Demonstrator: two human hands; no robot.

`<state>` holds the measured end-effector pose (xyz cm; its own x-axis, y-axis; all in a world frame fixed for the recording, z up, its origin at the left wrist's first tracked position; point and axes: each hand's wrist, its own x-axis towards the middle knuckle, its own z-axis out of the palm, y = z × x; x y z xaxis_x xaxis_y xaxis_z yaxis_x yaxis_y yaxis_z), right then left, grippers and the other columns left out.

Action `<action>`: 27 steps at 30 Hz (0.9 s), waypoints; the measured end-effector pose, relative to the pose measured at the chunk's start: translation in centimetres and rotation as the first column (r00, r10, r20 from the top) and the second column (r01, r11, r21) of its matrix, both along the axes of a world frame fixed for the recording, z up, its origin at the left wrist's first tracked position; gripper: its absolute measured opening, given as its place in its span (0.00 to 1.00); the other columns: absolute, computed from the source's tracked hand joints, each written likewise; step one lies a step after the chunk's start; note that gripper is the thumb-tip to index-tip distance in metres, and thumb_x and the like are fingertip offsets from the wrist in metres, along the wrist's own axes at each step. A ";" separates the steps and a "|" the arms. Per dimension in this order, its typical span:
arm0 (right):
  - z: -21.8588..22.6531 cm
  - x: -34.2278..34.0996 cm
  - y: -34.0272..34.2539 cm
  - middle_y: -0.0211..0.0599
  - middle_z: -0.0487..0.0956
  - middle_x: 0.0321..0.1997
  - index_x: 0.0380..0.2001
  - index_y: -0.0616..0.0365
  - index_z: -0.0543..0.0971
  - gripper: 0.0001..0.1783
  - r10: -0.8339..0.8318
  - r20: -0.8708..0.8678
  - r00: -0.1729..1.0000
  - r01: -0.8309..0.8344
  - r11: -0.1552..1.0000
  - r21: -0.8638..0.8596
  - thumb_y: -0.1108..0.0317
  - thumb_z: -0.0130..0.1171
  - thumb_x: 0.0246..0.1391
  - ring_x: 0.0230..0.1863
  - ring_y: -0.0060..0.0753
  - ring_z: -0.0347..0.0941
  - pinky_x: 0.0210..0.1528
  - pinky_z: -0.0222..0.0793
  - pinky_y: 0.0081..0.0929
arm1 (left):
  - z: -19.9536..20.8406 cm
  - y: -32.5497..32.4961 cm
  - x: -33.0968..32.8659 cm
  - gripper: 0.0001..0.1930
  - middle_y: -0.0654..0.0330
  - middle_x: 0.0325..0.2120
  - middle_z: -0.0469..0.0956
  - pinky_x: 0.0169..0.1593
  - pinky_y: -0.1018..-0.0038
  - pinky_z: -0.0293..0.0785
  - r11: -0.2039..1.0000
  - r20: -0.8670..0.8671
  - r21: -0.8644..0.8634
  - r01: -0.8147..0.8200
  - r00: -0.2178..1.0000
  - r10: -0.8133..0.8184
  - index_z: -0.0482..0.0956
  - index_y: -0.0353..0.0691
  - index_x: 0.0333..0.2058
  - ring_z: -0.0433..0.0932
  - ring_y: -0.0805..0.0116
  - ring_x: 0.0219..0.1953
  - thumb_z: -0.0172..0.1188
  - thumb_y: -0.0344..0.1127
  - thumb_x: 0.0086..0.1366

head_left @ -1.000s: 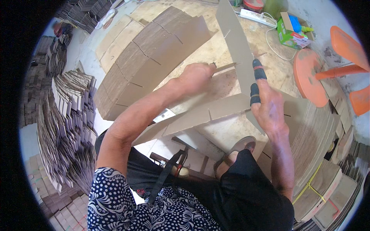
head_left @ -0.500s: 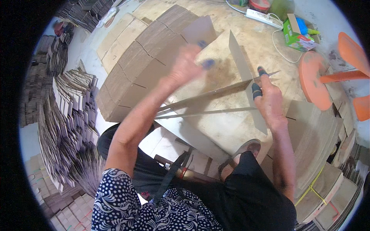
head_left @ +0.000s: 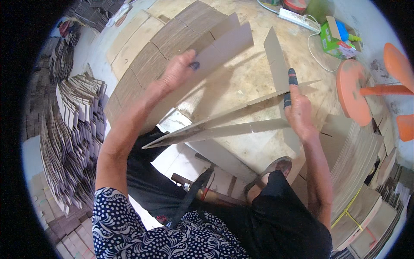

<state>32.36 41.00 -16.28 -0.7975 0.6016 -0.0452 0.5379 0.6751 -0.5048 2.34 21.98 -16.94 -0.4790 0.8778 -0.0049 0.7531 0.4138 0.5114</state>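
My left hand (head_left: 177, 72) is closed on a long grey cardboard strip (head_left: 228, 45) at the near side of a row of upright slotted strips (head_left: 161, 47). Its thumb wears a dark finger cover and lies on the strip's near face. My right hand (head_left: 298, 105) pinches a partly joined cardboard divider (head_left: 233, 110), with dark covers on its thumb and forefinger. In that divider, two long strips run leftward, nearly meeting at their left ends. A shorter crosspiece (head_left: 276, 54) stands across them by my right hand.
An orange stool (head_left: 353, 93), a green box (head_left: 338, 43) and a white power strip (head_left: 297, 20) lie at the far right. More cardboard (head_left: 351, 151) stands beside my right forearm. Fanned stacks of strips (head_left: 77, 142) fill the left. A sandalled foot (head_left: 269, 172) is below the worktop.
My left hand has moved left and toward me, and a cardboard strip now leans out from the row with it. The divider's left end has swung nearer my lap.
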 end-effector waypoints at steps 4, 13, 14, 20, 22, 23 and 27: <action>-0.2 0.4 0.1 0.57 0.74 0.25 0.64 0.53 0.55 0.42 0.037 -0.051 0.998 -0.034 0.997 0.064 0.83 0.49 0.41 0.29 0.56 0.73 0.29 0.65 0.46 | -1.3 -0.2 4.1 0.09 0.42 0.29 0.74 0.38 0.61 0.70 0.986 0.056 -0.108 0.124 0.991 -0.119 0.70 0.38 0.39 0.73 0.43 0.34 0.49 0.25 0.59; 0.9 1.7 0.0 0.54 0.73 0.23 0.63 0.46 0.58 0.43 0.023 -0.077 0.997 -0.013 0.991 0.133 0.84 0.49 0.40 0.26 0.56 0.72 0.29 0.64 0.46 | -0.2 1.1 7.3 0.13 0.49 0.25 0.76 0.32 0.57 0.71 0.951 -0.152 -0.307 0.034 0.985 -0.085 0.70 0.42 0.42 0.76 0.49 0.31 0.51 0.29 0.56; 1.0 1.7 0.1 0.54 0.73 0.23 0.63 0.46 0.59 0.42 0.025 -0.095 0.995 -0.012 0.991 0.136 0.84 0.49 0.40 0.26 0.55 0.72 0.29 0.64 0.46 | -0.1 1.5 7.4 0.13 0.49 0.25 0.76 0.32 0.57 0.71 0.955 -0.155 -0.291 0.053 0.983 -0.102 0.70 0.42 0.42 0.77 0.49 0.31 0.51 0.30 0.56; 0.6 1.5 1.2 0.54 0.74 0.24 0.60 0.46 0.63 0.37 0.007 -0.055 0.998 -0.001 0.994 0.105 0.83 0.48 0.43 0.28 0.55 0.73 0.30 0.65 0.46 | -0.1 4.3 8.2 0.13 0.50 0.25 0.77 0.33 0.57 0.72 0.963 -0.152 -0.229 0.141 0.972 -0.179 0.70 0.42 0.42 0.78 0.50 0.32 0.51 0.29 0.56; 0.6 1.7 1.3 0.55 0.74 0.25 0.59 0.46 0.64 0.36 0.041 -0.050 0.998 -0.036 0.995 0.092 0.82 0.48 0.43 0.29 0.56 0.73 0.30 0.65 0.46 | 0.3 5.6 8.3 0.14 0.50 0.26 0.78 0.33 0.57 0.72 0.961 -0.131 -0.245 0.131 0.977 -0.167 0.70 0.42 0.42 0.78 0.50 0.32 0.51 0.29 0.56; 0.8 1.6 1.2 0.55 0.74 0.25 0.58 0.45 0.64 0.35 0.059 -0.051 0.997 -0.054 0.995 0.083 0.81 0.49 0.44 0.29 0.56 0.73 0.30 0.65 0.47 | 0.2 6.2 8.2 0.14 0.48 0.25 0.77 0.33 0.56 0.71 0.969 -0.117 -0.219 0.114 0.983 -0.142 0.71 0.43 0.42 0.77 0.48 0.31 0.51 0.27 0.55; 3.0 0.5 -0.6 0.56 0.75 0.27 0.55 0.49 0.66 0.32 0.141 -0.014 0.990 -0.142 0.988 -0.064 0.81 0.50 0.43 0.31 0.58 0.73 0.32 0.67 0.48 | -0.8 8.0 7.7 0.15 0.44 0.24 0.75 0.33 0.52 0.70 0.986 -0.070 -0.136 0.092 0.992 -0.103 0.73 0.46 0.42 0.76 0.43 0.30 0.49 0.25 0.55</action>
<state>32.84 40.44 -13.33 -0.8751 0.4785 -0.0725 0.4341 0.7098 -0.5547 10.00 29.97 -17.72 -0.3946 0.9144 -0.0909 0.8278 0.3967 0.3967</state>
